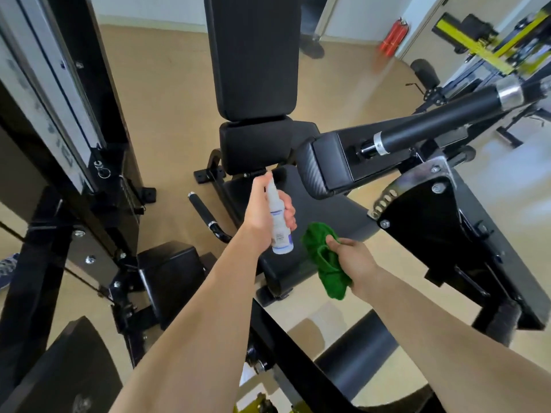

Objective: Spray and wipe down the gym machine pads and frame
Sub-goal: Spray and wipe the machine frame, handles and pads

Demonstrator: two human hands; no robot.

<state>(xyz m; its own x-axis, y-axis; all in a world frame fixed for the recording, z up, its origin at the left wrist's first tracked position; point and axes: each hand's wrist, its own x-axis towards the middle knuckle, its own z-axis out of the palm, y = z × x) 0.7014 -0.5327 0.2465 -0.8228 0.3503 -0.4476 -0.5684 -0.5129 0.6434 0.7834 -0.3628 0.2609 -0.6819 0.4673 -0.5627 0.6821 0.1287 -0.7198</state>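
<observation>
While leaning over a black gym machine, grips a white spray bottle (279, 225) in the left hand (262, 214), fingers curled round its body, one finger raised to the nozzle end. Holds the bottle upright above the seat pad (316, 208), just below the short lower back pad (256, 147) and the tall backrest (256, 55). Clutches a crumpled green cloth (326, 263) in the right hand (356, 260), thumb on top, just beside the bottle and over the front of the seat; cannot tell whether cloth touches pad.

Faces, to the right, a padded arm rest (316, 171) with a woven-looking cover, joined to a black bar (432, 126) banded with chrome rings. Shows, further right, a black steel plate (423, 231) with bolts and a row of adjustment holes. Shows, to the left, an upright weight column (62, 84) with pale guide rails, and below it another black pad (170, 269).

Stands on a smooth tan floor (167, 99), glossy enough to mirror light on the right side. Takes in pale walls (357, 8) at the back, red fire extinguishers (393, 37), blurred, by a wall corner, and a yellow-and-black machine (477, 46) in the far right corner. Catches a blue shoe (6, 269) at the left edge.
</observation>
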